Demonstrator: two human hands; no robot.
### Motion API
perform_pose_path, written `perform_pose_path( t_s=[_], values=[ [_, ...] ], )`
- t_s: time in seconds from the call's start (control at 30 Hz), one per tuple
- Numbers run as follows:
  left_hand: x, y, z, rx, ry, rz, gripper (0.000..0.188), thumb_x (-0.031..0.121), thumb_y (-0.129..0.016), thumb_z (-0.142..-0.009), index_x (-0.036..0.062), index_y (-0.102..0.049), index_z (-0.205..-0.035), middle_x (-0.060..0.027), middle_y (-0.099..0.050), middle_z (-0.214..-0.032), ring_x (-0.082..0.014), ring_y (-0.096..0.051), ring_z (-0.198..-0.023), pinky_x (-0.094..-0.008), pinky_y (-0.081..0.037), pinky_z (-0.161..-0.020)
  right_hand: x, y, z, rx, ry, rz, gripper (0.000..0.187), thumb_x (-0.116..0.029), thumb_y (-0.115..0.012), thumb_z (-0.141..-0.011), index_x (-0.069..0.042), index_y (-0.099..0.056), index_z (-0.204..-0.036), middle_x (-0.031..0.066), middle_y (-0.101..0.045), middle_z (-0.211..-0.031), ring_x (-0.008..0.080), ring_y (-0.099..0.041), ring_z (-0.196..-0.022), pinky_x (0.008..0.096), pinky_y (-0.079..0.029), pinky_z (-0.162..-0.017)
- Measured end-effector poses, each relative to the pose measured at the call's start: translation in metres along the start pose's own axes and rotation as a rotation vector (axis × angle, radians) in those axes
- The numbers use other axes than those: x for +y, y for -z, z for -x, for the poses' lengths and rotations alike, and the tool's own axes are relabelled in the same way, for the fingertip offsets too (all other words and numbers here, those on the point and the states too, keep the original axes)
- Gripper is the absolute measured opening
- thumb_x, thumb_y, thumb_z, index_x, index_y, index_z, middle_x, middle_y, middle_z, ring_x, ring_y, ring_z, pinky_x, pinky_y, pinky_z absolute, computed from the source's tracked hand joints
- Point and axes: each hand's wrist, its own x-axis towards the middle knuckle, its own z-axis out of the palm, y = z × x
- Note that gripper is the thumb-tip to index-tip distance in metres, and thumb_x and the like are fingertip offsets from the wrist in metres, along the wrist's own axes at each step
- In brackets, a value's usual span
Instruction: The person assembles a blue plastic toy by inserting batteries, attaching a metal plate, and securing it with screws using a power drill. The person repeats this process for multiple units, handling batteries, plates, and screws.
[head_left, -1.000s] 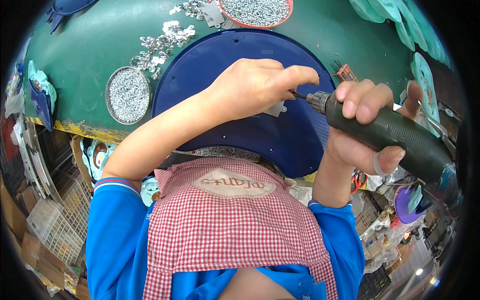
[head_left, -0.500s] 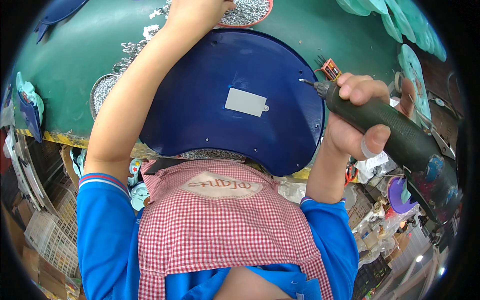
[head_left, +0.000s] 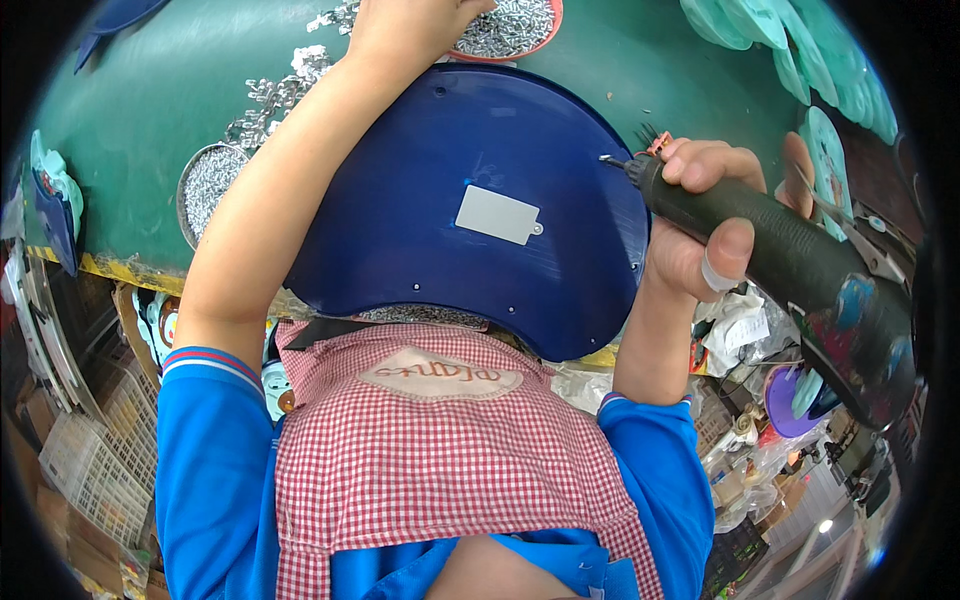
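Observation:
My right hand (head_left: 708, 215) is wrapped round a dark electric screwdriver (head_left: 760, 225), held tilted over the right edge of a dark blue curved panel (head_left: 400, 220). Its bit points left, with a shiny tip whose exact form is too small to tell. A pale grey rectangular plate with a small tab (head_left: 497, 214) is on the panel's middle. At the top edge my left hand (head_left: 415, 30) reaches to a red-rimmed bowl of small screws (head_left: 508, 32). Most of its fingers are cut off by the picture's edge, and its grip is hidden.
A round dish of small metal parts (head_left: 212, 185) stands left of my left forearm. Beyond it lie loose metal clips (head_left: 270, 105) on the green table (head_left: 130, 110). Pale turquoise pieces (head_left: 770, 40) are stacked at the far right. A small orange piece with dark prongs (head_left: 657, 140) lies beyond my right hand.
The view has shifted slightly. My right hand and the screwdriver have moved a little left, now partly covering the orange piece. My left hand stays at the screw bowl.

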Motion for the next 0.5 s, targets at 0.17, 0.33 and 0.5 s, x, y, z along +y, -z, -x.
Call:
perform_pose_path(
  t_s=[0.17,0.33,0.5],
  values=[
    [-0.004,-0.008,0.012,0.173,-0.136,0.207,0.017,0.025,-0.070,-0.079,0.0091,-0.072,-0.086,-0.0117,-0.069,-0.077,-0.0295,-0.067,-0.071,-0.0394,-0.053,-0.067,-0.005,0.007,0.003,-0.052,-0.023,0.121,0.082,-0.052,-0.064,-0.085,-0.006,-0.028,-0.142,0.0103,-0.059,-0.078,0.0221,-0.059,-0.071,0.0437,-0.050,-0.072],
    [0.069,0.004,0.073,-0.121,-0.283,0.519,0.018,0.017,-0.074,-0.075,0.0114,-0.073,-0.092,-0.0017,-0.066,-0.080,-0.0207,-0.061,-0.078,-0.0312,-0.050,-0.070,-0.015,0.013,0.004,-0.142,0.076,-0.197,0.081,-0.054,-0.062,-0.085,-0.008,-0.029,-0.143,0.0087,-0.059,-0.081,0.0209,-0.057,-0.071,0.0426,-0.048,-0.072],
    [0.076,-0.003,0.083,-0.104,-0.421,0.331,0.022,0.018,-0.073,-0.076,0.0159,-0.071,-0.097,0.0013,-0.059,-0.073,-0.0193,-0.056,-0.075,-0.0316,-0.050,-0.069,-0.017,0.010,0.008,-0.154,0.039,-0.210,0.079,-0.055,-0.060,-0.086,-0.010,-0.031,-0.143,0.0085,-0.059,-0.082,0.0206,-0.056,-0.072,0.0427,-0.047,-0.073]
  ],
)
